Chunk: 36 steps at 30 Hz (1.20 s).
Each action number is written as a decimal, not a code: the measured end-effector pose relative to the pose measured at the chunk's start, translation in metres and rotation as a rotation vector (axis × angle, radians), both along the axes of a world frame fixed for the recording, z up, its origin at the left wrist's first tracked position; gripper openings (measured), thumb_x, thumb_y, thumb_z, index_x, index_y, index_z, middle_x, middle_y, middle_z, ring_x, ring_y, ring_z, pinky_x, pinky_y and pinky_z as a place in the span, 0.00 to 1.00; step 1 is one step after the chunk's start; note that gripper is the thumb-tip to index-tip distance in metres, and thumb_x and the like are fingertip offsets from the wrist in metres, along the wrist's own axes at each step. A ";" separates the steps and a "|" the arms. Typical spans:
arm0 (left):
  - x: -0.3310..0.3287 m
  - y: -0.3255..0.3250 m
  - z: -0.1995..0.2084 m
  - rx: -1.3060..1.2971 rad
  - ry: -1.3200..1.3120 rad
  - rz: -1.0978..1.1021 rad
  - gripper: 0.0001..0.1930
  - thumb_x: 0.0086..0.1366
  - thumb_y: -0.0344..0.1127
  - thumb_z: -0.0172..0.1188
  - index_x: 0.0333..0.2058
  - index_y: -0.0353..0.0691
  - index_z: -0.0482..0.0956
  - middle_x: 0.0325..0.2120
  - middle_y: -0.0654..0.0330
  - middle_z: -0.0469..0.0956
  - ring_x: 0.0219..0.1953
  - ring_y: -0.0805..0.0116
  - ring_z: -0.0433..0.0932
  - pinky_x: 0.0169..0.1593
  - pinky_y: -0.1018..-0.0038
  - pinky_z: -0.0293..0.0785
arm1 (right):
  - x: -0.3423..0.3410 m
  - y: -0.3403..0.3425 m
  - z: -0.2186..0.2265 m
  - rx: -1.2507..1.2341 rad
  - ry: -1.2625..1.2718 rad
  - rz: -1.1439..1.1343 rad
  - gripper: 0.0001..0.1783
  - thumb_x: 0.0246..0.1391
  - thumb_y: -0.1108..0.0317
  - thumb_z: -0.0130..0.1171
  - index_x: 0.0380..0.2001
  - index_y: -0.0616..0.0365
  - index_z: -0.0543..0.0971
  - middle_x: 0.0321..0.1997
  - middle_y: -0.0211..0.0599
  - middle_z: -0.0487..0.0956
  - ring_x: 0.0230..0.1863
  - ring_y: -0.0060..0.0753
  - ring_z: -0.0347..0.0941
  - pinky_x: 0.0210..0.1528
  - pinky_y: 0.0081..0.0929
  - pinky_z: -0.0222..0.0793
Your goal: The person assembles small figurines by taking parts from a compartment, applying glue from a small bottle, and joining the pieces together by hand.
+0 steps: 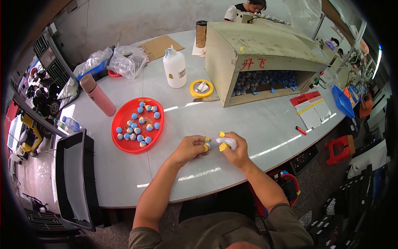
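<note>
Over the near middle of the table, my left hand (pixel 187 150) pinches a small blue piece (pixel 209 145), mostly covered by the fingers. My right hand (pixel 238 154) is closed around a small whitish squeeze bottle (pixel 229 143), its thin nozzle pointing left at the blue piece. Whether the nozzle touches it, I cannot tell. Yellow covers sit on fingertips of both hands. To the left of my hands, a round red tray (pixel 117 140) holds several small blue-and-cream balls (pixel 142 120).
A beige box-shaped housing (pixel 265 45) with many blue pieces inside stands at the back right. Farther left are a white jug (pixel 175 68), yellow tape roll (pixel 202 94), pink bottle (pixel 98 95) and black bin (pixel 76 178). A red marker (pixel 301 130) lies right; a person (pixel 248 7) sits beyond.
</note>
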<state>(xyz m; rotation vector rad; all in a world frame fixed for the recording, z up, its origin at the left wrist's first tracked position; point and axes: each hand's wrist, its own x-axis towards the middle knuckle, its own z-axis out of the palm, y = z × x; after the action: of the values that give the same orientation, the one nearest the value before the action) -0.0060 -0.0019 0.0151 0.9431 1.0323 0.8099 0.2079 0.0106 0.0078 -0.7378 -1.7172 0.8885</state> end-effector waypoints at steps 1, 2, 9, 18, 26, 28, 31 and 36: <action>-0.001 0.000 0.000 0.015 0.038 -0.019 0.19 0.61 0.31 0.64 0.49 0.27 0.75 0.32 0.61 0.80 0.31 0.80 0.77 0.30 0.86 0.67 | -0.001 -0.001 -0.001 -0.001 0.060 -0.011 0.12 0.48 0.73 0.61 0.37 0.65 0.77 0.30 0.42 0.79 0.25 0.27 0.73 0.29 0.23 0.70; 0.000 -0.001 0.000 0.009 0.033 -0.018 0.19 0.61 0.31 0.64 0.49 0.27 0.75 0.32 0.61 0.80 0.31 0.80 0.77 0.30 0.86 0.67 | -0.001 -0.003 -0.001 -0.006 0.056 -0.011 0.12 0.48 0.73 0.61 0.37 0.65 0.77 0.30 0.42 0.79 0.25 0.27 0.73 0.29 0.23 0.70; 0.001 0.000 0.001 0.029 0.055 -0.070 0.19 0.61 0.30 0.63 0.49 0.25 0.75 0.31 0.61 0.80 0.30 0.81 0.76 0.31 0.85 0.71 | -0.002 -0.002 0.000 0.210 -0.053 -0.049 0.11 0.49 0.69 0.61 0.33 0.65 0.76 0.23 0.41 0.78 0.21 0.37 0.75 0.25 0.28 0.70; 0.002 -0.001 0.003 0.039 0.082 -0.096 0.17 0.61 0.26 0.60 0.49 0.25 0.75 0.32 0.61 0.80 0.30 0.81 0.77 0.31 0.85 0.72 | -0.005 -0.003 0.001 0.181 -0.088 -0.039 0.11 0.48 0.69 0.61 0.32 0.65 0.76 0.23 0.42 0.78 0.21 0.38 0.74 0.25 0.29 0.69; 0.003 0.000 -0.002 0.027 0.077 -0.070 0.19 0.62 0.32 0.63 0.49 0.27 0.76 0.31 0.61 0.80 0.31 0.80 0.78 0.31 0.84 0.71 | -0.006 0.002 -0.002 0.426 -0.140 -0.068 0.12 0.45 0.73 0.60 0.34 0.65 0.75 0.22 0.41 0.78 0.20 0.38 0.73 0.25 0.31 0.69; 0.003 -0.001 0.001 0.025 0.082 -0.048 0.19 0.62 0.32 0.62 0.49 0.27 0.76 0.32 0.60 0.80 0.32 0.78 0.79 0.32 0.84 0.72 | -0.006 0.002 -0.002 0.464 -0.164 -0.095 0.11 0.44 0.73 0.61 0.33 0.64 0.75 0.21 0.39 0.77 0.18 0.37 0.72 0.24 0.31 0.67; 0.001 0.000 0.000 0.022 0.093 -0.025 0.18 0.62 0.32 0.61 0.48 0.26 0.76 0.33 0.59 0.80 0.33 0.76 0.80 0.33 0.83 0.72 | -0.007 0.000 0.000 0.510 -0.197 -0.123 0.11 0.43 0.72 0.61 0.32 0.63 0.75 0.19 0.38 0.77 0.16 0.37 0.69 0.22 0.31 0.65; 0.001 0.002 -0.003 0.013 0.066 -0.005 0.18 0.61 0.30 0.60 0.47 0.25 0.76 0.36 0.57 0.80 0.35 0.73 0.80 0.34 0.82 0.73 | -0.005 0.000 -0.001 0.544 -0.213 -0.129 0.11 0.42 0.71 0.62 0.31 0.62 0.75 0.19 0.38 0.76 0.15 0.36 0.67 0.21 0.30 0.62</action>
<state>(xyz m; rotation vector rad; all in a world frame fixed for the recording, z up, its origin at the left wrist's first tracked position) -0.0046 0.0001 0.0122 0.9886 1.0824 0.7859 0.2033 0.0102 0.0073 -0.5758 -1.9549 0.2324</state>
